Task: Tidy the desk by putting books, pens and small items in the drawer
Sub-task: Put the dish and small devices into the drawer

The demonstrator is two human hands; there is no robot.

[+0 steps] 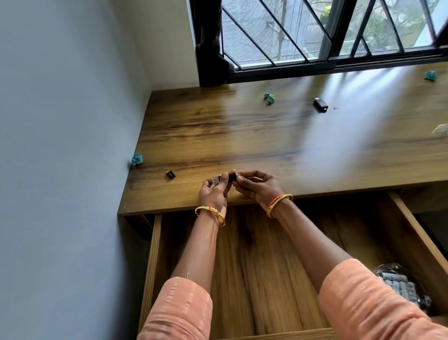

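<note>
At the desk's [187,135] left edge lies a crumpled blue paper ball [136,159], with a small black adapter [170,174] just right of it. Over the front edge, above the open drawer [253,275], my left hand [214,191] pinches a small silver-tipped piece while my right hand [256,186] pinches a little black cap [231,177], the two nearly touching. Farther right lie a green paper ball [269,97] and a black USB stick [320,104].

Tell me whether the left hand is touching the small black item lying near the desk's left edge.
Apart. The head view shows bare wood between the left hand and the small black item; the hand instead pinches a small black and silver piece together with the right hand.
</note>
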